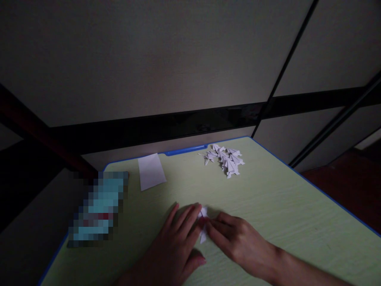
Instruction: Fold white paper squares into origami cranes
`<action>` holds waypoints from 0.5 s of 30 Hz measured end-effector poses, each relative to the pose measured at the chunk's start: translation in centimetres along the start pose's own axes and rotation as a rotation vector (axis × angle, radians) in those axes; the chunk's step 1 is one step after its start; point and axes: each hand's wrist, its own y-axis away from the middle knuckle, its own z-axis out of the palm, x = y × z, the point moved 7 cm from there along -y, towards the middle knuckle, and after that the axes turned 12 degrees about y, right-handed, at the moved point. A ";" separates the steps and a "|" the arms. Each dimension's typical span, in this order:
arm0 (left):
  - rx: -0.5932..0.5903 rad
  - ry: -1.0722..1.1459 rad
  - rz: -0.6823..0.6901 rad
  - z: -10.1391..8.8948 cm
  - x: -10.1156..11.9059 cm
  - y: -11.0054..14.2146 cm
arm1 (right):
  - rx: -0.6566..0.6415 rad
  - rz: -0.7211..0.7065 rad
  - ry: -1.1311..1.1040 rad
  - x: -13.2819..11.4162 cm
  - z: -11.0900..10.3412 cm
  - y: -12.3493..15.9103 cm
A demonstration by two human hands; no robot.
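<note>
A small piece of folded white paper (203, 237) lies on the table near its front, partly hidden by fingers of both hands. My left hand (178, 242) rests palm down with its fingers stretched out, the fingertips touching the paper's left edge and the thumb apart below. From the right, my right hand (235, 238) has its thumb and fingers pinched together on the middle of the paper. Several folded white paper figures (229, 161) with pointed shapes sit in a cluster farther back.
A stack or sheet of white paper (151, 172) lies at the back left of the pale green, blue-edged table (268, 190). A blurred-out light blue item (102, 206) is at the left edge. The blue slot (186, 151) and a panelled cabinet (166, 59) are behind.
</note>
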 end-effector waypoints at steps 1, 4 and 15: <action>-0.006 0.001 -0.002 0.0 0.0 0.0 | -0.002 -0.007 0.008 0.0 0.0 0.0; -0.002 0.016 -0.011 0.1 -0.1 0.0 | -0.019 -0.033 0.022 -0.2 0.1 0.0; -0.072 0.101 0.025 0.0 -0.1 0.1 | -0.012 -0.077 -0.013 -0.3 -0.2 0.4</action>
